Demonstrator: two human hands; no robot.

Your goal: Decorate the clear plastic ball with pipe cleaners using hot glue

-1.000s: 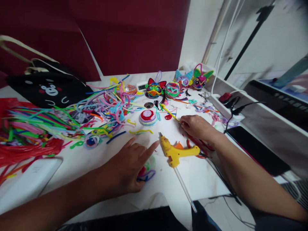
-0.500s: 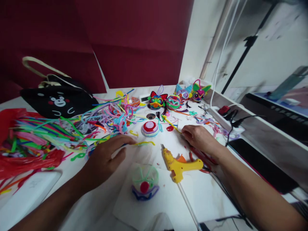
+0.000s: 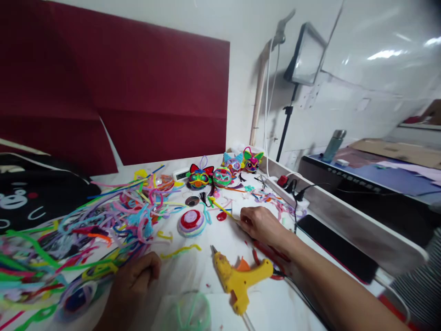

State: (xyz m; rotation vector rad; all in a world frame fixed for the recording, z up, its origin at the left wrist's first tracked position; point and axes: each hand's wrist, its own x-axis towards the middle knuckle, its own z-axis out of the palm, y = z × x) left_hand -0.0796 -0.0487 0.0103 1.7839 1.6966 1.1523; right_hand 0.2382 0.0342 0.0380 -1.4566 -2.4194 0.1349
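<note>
My right hand is closed at the near end of a yellow pipe cleaner; the grip is partly hidden. Red-handled tool parts lie beneath this wrist. My left hand rests with curled fingers beside the pipe cleaner heap, and nothing shows in them. A short wavy yellow pipe cleaner piece lies just beyond its fingertips. Between the hands sit a round red, white and lilac coiled piece and a yellow glue gun. A clear ball with green strips is cut off at the bottom edge.
Colourful pipe cleaners spread over the left side. Several decorated animal-face balls stand at the back. To the right are a phone, a power strip and the raised table edge. A black bag lies far left.
My view has swung up and to the right. My left hand has drawn back from the wavy yellow piece and its fingers have curled. My right hand stays at the yellow pipe cleaner.
</note>
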